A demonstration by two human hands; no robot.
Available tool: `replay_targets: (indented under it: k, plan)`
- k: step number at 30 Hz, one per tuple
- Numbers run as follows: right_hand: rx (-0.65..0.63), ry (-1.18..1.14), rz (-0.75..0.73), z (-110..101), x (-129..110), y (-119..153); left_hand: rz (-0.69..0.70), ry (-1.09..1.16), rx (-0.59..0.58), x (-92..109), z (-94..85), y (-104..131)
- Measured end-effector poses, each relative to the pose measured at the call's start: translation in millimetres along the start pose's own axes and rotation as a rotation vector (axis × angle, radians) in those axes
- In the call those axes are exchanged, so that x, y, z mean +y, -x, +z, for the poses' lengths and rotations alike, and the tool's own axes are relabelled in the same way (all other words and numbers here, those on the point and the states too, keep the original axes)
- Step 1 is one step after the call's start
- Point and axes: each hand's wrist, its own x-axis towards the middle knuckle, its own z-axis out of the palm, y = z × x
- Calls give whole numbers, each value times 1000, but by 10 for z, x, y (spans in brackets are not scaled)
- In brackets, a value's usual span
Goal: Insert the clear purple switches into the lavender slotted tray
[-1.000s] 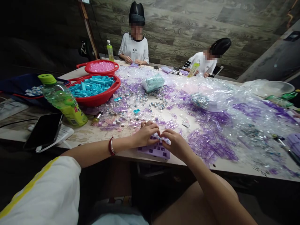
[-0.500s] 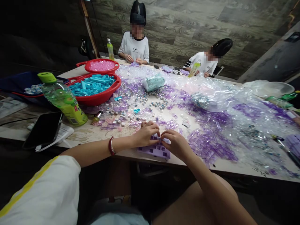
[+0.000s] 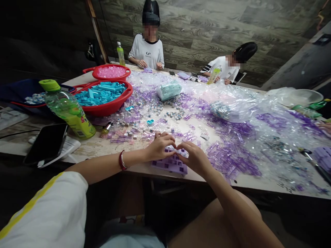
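At the table's near edge lies a purple block (image 3: 170, 166) with rows of square holes. My left hand (image 3: 159, 147) is over its far left part, fingers bent and thumb and fingertips pinched together. From the other side, my right hand (image 3: 194, 157) reaches in with thumb and index finger curled into a pinch. The two hands' fingertips meet above the block's far edge. Whatever small piece is between them is hidden by the fingers. Clear purple plastic pieces (image 3: 234, 156) lie in a heap to the right of my right hand.
Left are a red basin (image 3: 113, 109) of blue parts, another red basin (image 3: 124, 76) of pink pieces, a green-capped bottle (image 3: 84, 127) and a phone (image 3: 46, 144). A wipes pack (image 3: 169, 90) sits mid-table among small parts. Two people work across the table; another hand (image 3: 324, 126) shows far right.
My hands stay over the purple block, with the fingertips shifting slightly. The person opposite on the left has drawn one hand away from the purple piece in front of them.
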Motion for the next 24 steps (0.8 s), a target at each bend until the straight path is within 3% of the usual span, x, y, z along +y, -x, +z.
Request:
replay_targets:
  k: [4,8,10,12,14,19,24]
  plan:
    - [86,-29,68,-226,247,-47,11,30,68,-5,-3,-5]
    - [490,297,408,-604,938,-1,-31,3,75,-10,23,-1]
    - [619,477,524,-727,1295,71,-43,-3,74,-10,34,2]
    - [586,513,525,-749,1547,126,-41,-7,73,-9,41,3]
    - [465,445,483,-670,1663,121,-39,-14,68,-8,45,3]
    - [174,279,370,-305,1613,-115,-40,-21,64,-15,47,-2]
    - [150,206,398,-206,1603,-205,-36,-5,54,-22,52,2]
